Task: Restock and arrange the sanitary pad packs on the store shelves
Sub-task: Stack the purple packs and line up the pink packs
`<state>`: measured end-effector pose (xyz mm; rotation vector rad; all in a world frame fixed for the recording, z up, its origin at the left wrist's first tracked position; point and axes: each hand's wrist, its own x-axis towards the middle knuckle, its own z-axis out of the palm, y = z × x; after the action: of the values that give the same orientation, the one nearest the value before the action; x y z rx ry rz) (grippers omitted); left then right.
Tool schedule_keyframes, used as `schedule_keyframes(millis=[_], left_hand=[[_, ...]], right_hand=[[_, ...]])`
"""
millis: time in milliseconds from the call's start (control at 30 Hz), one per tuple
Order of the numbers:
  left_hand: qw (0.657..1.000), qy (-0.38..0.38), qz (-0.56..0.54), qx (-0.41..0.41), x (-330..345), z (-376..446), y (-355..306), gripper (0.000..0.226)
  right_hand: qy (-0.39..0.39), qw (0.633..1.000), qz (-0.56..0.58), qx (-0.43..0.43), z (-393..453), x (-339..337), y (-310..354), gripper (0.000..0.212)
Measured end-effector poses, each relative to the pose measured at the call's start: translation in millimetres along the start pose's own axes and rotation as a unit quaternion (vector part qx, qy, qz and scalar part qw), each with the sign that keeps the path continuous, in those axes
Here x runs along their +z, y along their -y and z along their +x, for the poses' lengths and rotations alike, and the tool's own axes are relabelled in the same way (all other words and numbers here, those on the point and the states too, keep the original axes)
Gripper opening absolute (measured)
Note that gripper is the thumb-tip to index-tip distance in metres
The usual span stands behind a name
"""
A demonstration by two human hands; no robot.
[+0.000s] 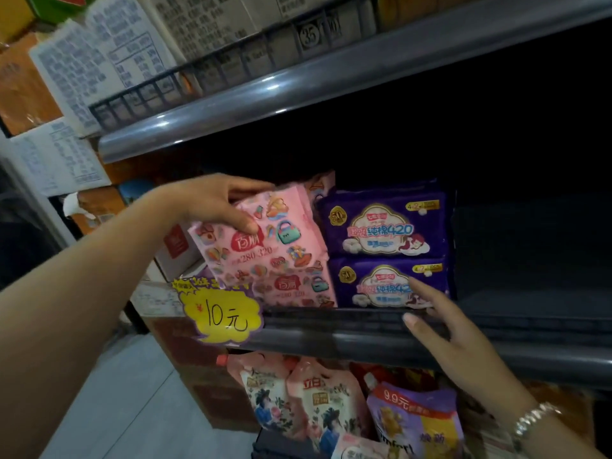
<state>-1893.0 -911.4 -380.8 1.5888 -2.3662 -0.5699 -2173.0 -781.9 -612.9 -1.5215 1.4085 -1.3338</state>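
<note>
The left hand pinches the tilted pink pad pack at its upper-left corner, long axis running from 10 to 4 o'clock. The right hand, fingers straight, touches the lower purple pad pack at 3 o'clock of the pink one, on the shelf.

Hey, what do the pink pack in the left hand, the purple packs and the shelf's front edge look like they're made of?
The pink patterned pad pack held by the left hand looks like soft printed plastic film: it creases and bulges. The purple pad packs look like glossier film, with faint sheen and puckered seams. The grey shelf edge under the right hand seems hard, smooth plastic or coated metal, with long highlights.
</note>
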Motion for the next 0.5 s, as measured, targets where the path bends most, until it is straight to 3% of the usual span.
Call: schedule_keyframes(millis=[67, 167, 500], left_hand=[[0.997, -0.045, 0.058, 0.008, -14.0, 4.5, -0.7, 0.081], [0.983, -0.055, 0.175, 0.020, -15.6, 16.7, 0.1, 0.080], [0.992, -0.018, 0.120, 0.021, 22.0, 62.5, 8.5, 0.085]], right_hand=[[0.017, 0.985, -0.165, -0.049, 3.4, 8.5, -7.6, 0.054], [0.021, 0.923, -0.368, -0.113, 8.8, 22.6, -27.1, 0.073], [-0.008, 0.899, -0.418, -0.130, 12.7, 26.0, -44.8, 0.063]])
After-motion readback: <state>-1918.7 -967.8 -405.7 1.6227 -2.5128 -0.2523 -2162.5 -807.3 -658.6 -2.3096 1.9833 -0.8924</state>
